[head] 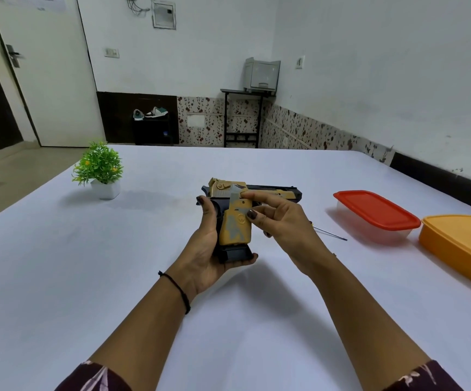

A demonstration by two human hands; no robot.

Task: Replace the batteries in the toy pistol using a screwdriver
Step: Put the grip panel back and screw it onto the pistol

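Observation:
A gold and black toy pistol [235, 221] is held above the middle of the white table [144, 249], barrel pointing right, grip toward me. My left hand [208, 249] grips the pistol's handle from below and behind. My right hand [282, 221] pinches the gold side panel of the grip between thumb and forefinger. A thin screwdriver [331, 234] lies on the table just right of my right hand, its handle hidden behind that hand. No batteries are visible.
A clear box with a red lid [375, 215] and an orange lidded box [463, 246] stand at the right. A small potted green plant [100, 170] sits at the far left. A wall runs along the table's right side.

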